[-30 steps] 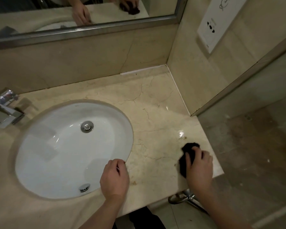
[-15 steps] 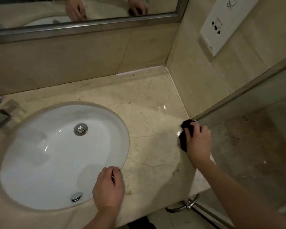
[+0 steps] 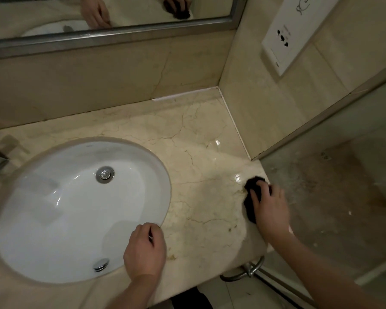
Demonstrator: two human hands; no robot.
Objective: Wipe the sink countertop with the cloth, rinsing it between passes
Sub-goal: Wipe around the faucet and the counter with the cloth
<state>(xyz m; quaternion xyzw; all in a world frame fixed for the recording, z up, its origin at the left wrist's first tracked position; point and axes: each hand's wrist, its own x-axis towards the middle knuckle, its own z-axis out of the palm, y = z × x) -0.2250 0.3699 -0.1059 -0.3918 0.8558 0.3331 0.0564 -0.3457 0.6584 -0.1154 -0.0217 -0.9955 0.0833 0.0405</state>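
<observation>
Right hand (image 3: 271, 208) presses the small black cloth (image 3: 250, 197) at three o'clock on the beige marble bench (image 3: 201, 166), fingers curled over it; left hand (image 3: 145, 248) rests clenched; best keep strokes flat, overlapping

Readable text: you will find none in this view.
White wall plate (image 3: 295, 30): you can see a thin black line drawing at its top, cut off by the picture's edge, and three dark socket marks below it, but no letters among them.
Small mark at the plate's lower edge: there is a tiny dark mark that may be a brand, too small for you to read.
Numbers: none that you can make out.
</observation>
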